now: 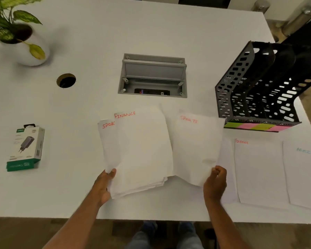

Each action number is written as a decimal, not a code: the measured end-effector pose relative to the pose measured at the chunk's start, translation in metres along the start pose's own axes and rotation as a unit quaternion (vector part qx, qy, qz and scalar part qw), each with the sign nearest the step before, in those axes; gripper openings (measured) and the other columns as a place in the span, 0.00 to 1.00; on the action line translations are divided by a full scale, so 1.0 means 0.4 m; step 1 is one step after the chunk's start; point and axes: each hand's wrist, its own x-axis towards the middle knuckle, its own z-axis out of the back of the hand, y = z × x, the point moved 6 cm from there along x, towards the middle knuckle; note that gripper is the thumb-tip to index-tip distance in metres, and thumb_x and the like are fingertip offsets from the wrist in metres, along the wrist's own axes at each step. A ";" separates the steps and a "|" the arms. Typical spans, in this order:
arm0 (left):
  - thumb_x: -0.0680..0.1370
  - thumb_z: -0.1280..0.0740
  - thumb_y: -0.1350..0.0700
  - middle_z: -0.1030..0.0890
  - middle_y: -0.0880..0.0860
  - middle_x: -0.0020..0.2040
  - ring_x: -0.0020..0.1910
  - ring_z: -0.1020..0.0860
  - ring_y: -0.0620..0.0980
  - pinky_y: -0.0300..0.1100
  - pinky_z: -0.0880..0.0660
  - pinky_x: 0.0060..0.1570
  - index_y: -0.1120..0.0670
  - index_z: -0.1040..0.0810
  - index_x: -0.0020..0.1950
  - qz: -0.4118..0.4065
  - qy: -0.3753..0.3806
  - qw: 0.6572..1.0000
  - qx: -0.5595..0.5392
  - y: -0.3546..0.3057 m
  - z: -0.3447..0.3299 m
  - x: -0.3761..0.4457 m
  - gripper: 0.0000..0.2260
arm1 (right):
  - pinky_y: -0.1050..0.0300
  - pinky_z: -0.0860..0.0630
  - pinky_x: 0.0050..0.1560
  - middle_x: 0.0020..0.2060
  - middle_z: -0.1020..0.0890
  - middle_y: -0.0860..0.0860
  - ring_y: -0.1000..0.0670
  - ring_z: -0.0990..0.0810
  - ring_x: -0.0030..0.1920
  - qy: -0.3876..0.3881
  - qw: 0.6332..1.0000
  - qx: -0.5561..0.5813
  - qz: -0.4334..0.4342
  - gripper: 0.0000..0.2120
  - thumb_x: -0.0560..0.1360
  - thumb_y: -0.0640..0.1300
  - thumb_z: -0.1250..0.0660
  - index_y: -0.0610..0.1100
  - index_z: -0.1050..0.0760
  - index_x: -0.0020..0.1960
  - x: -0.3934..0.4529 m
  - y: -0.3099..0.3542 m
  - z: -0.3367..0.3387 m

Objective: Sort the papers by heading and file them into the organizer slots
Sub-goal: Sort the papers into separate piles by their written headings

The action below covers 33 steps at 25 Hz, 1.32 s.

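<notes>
A person standing at a white surface (151,29) holds papers in both hands. The left hand (104,184) grips a fanned stack of papers (142,151) at its lower left corner, thumb on top and fingers curled beneath; the top sheet is headed "FINANCE" in red, and a sheet peeking out behind it on the left reads "SPOR". The right hand (215,184) pinches the lower right corner of a single sheet (196,146) headed "SPORTS" in red, its fingers clamped on the paper, which is lifted just beside the stack. To the right, flat on the surface, lie a sheet headed "FINANCE" (258,171) and, beside it at the frame edge, a sheet with a blurred blue heading (303,177) that cannot be read. Beyond them stands a black perforated organizer (258,87) with upright slots and coloured sticky labels along its front edge. A boxed charger (25,148) lies at left, a potted plant (20,36) sits in the far left corner, and an open cable box (153,76) is set into the middle.
</notes>
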 end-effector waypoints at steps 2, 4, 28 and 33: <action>0.81 0.34 0.55 0.18 0.58 0.63 0.62 0.22 0.61 0.54 0.22 0.53 0.54 0.24 0.68 -0.005 0.008 1.000 -0.015 -0.008 0.004 -0.001 0.16 | 0.52 0.26 0.54 0.50 0.21 0.45 0.41 0.21 0.53 0.018 0.999 -0.031 0.014 0.09 0.84 0.41 0.45 0.40 0.29 0.60 -0.019 -0.021 -0.010; 0.82 0.35 0.56 0.18 0.58 0.63 0.62 0.21 0.60 0.55 0.23 0.57 0.55 0.24 0.69 -0.012 0.009 0.999 -0.028 -0.016 0.009 0.005 0.15 | 0.51 0.25 0.56 0.53 0.20 0.43 0.41 0.20 0.55 0.041 0.997 -0.059 0.033 0.10 0.84 0.42 0.45 0.42 0.29 0.62 -0.047 -0.038 -0.032; 0.80 0.33 0.55 0.18 0.59 0.61 0.61 0.21 0.62 0.62 0.24 0.61 0.54 0.25 0.68 -0.023 0.075 0.988 0.132 0.075 -0.185 0.001 0.16 | 0.60 0.31 0.34 0.29 0.26 0.54 0.53 0.29 0.31 0.168 0.984 0.001 -0.062 0.16 0.75 0.49 0.29 0.46 0.31 0.34 -0.008 0.030 -0.027; 0.81 0.34 0.56 0.17 0.55 0.56 0.55 0.20 0.57 0.57 0.25 0.58 0.53 0.24 0.66 -0.020 0.082 0.988 0.128 0.119 -0.292 -0.013 0.13 | 0.53 0.25 0.44 0.40 0.21 0.50 0.50 0.23 0.42 0.029 0.998 -0.021 -0.060 0.15 0.78 0.53 0.34 0.40 0.22 0.48 0.164 -0.118 0.204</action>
